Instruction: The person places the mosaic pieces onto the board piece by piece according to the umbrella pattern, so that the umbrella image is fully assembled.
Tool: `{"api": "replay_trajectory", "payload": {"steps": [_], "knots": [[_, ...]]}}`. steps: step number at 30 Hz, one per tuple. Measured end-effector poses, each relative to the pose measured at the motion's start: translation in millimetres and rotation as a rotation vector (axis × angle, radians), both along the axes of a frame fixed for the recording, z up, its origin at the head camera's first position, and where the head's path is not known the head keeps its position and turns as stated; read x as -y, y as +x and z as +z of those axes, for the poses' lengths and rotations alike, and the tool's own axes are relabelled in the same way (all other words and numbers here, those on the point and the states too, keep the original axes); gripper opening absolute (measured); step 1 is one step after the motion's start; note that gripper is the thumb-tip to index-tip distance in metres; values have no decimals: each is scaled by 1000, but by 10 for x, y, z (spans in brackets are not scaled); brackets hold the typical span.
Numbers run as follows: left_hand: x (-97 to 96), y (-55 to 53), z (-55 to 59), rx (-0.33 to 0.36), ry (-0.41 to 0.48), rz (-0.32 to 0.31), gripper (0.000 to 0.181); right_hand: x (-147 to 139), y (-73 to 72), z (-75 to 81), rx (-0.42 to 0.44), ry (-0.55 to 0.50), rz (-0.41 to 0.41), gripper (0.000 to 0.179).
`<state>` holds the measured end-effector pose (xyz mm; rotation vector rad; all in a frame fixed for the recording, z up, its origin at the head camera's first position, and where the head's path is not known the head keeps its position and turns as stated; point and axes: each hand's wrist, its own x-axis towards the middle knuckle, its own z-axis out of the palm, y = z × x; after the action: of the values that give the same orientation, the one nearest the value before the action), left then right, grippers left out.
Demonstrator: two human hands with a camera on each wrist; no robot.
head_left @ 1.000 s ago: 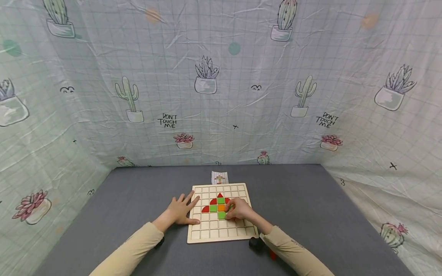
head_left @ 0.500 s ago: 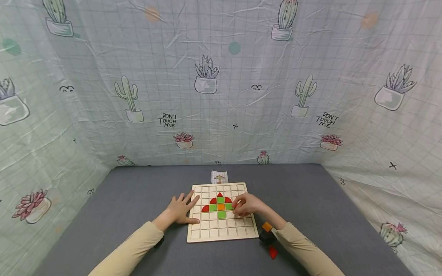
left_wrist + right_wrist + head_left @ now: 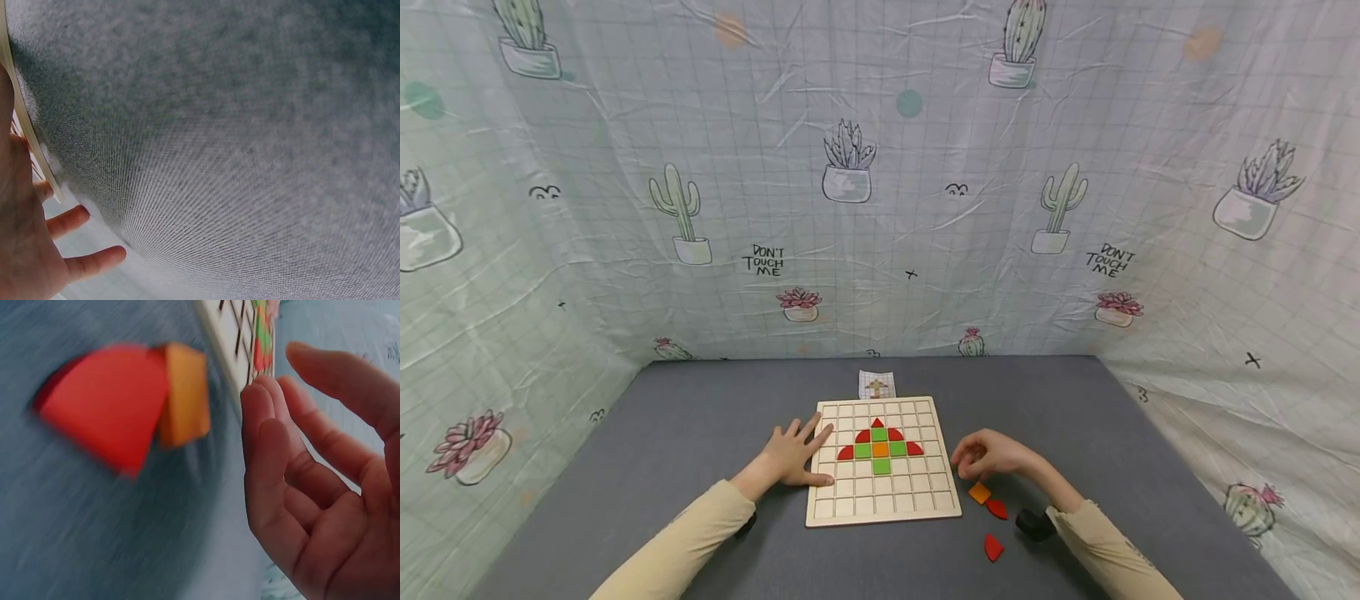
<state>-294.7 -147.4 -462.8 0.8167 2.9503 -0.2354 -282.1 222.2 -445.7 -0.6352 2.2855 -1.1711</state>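
A pale wooden grid board [image 3: 883, 505] lies on the dark grey table, bearing a pattern of inset pieces: a red triangle [image 3: 877, 423] on top, several green squares, red quarter-rounds and an orange square [image 3: 880, 450] in the centre. My left hand [image 3: 790, 456] rests on the board's left edge with fingers spread. Right of the board, my right hand [image 3: 992, 454] hovers with loosely bent fingers and nothing in them. Just below it lie a loose orange square [image 3: 979, 493] and a red quarter-round [image 3: 106, 403]. Another red quarter-round [image 3: 993, 547] lies nearer the front.
A small printed card [image 3: 877, 385] with a similar coloured pattern lies behind the board. A black device [image 3: 1036, 525] sits at the right wrist. Cactus-print cloth [image 3: 880, 250] hangs behind and at both sides of the table.
My right hand has let go of a red quarter-round at the right end of the pattern and moved right, off the board, over the loose pieces. The left hand stays put.
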Motion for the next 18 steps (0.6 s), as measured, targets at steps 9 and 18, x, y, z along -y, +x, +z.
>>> {"api": "replay_trajectory", "payload": {"steps": [9,18], "knots": [[3,-6,-14,-2,-1,5,86,-275,72,-97,-61,38,66,23],[6,-21,-49,-13,13,3,87,-357,102,-145,-33,2,58,27]]}}
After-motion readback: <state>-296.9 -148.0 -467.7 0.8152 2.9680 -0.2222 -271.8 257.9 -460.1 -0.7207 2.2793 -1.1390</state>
